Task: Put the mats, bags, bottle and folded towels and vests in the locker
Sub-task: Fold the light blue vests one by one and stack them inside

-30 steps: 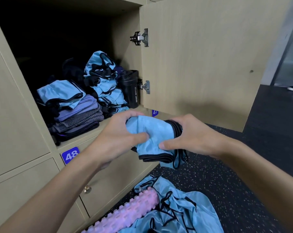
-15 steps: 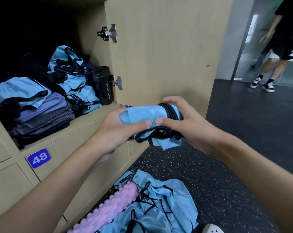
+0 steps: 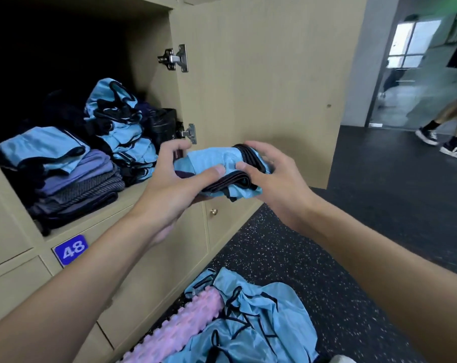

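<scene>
Where the door [image 3: 261, 87] stands open: the locker [image 3: 148, 197] shows a stack of towels [image 3: 75, 184] at left, a pile of vests [image 3: 119, 127] right of it, and a black bottle [image 3: 164, 127] by the right wall.
Floor [image 3: 366, 231]: a pink roller [image 3: 180, 328] beside the lockers, loose vests [image 3: 251, 318] partly over it.
In the way: both hands and the folded vest [image 3: 214, 163] cover the shelf's right front corner.
Count: one bottle, one roller, two piles inside; the loose vests cannot be counted.
Left hand [image 3: 167, 189]: thumb pressed on top, palm under the folded vest, which is before the shelf, outside the locker.
Right hand [image 3: 274, 179]: thumb on top, fingers [image 3: 257, 148] curled round its black-edged end.
</scene>
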Demonstrator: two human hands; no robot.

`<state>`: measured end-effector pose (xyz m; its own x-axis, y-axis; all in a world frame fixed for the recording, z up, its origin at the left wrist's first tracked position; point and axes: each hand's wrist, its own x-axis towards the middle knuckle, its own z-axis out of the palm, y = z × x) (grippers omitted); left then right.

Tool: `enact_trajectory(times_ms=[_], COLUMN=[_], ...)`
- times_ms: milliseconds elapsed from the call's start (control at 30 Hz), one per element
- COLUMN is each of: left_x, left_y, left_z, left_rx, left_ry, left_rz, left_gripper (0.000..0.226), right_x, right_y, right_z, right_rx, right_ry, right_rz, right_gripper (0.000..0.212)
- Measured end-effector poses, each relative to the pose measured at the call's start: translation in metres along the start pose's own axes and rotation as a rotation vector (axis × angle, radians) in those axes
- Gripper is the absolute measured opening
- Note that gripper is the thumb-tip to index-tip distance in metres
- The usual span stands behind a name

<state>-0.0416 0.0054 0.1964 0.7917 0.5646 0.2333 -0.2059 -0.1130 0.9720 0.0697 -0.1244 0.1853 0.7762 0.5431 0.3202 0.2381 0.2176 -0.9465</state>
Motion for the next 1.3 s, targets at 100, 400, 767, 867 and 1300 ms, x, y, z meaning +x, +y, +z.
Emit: enact_trajectory(times_ms=[100,400,767,867,1300], left_x=[0.009,0.041,0.085,0.097,0.125], left_y=[-0.002,-0.01,0.006,0.007,-0.032], left_z=[-0.025,-0.122,-0.171,-0.184,-0.213], left_rx=[0.092,0.327,0.511,0.583,0.959], left_ry=[0.042,0.443,0.812,0.85,1.008], left_rz=[0.069,0.168,0.388,0.392,0.237], left_gripper=[0.05,0.038,0.038,0.043,0.057], right_x=[0.025,0.089,0.176,0.201,0.242], right_y=[0.008,0.023,0.003,0.006,0.028], right_z=[0.027,0.117,0.216,0.245,0.304], right_rx=[0.061,0.153,0.214,0.197,-0.821], right_ry=[-0.045,-0.539,-0.703,-0.737,-0.559], right_rz=[0.048,0.085,-0.002,-0.037,-0.949], right_gripper=[0.035,0.065,0.071,0.077,0.095])
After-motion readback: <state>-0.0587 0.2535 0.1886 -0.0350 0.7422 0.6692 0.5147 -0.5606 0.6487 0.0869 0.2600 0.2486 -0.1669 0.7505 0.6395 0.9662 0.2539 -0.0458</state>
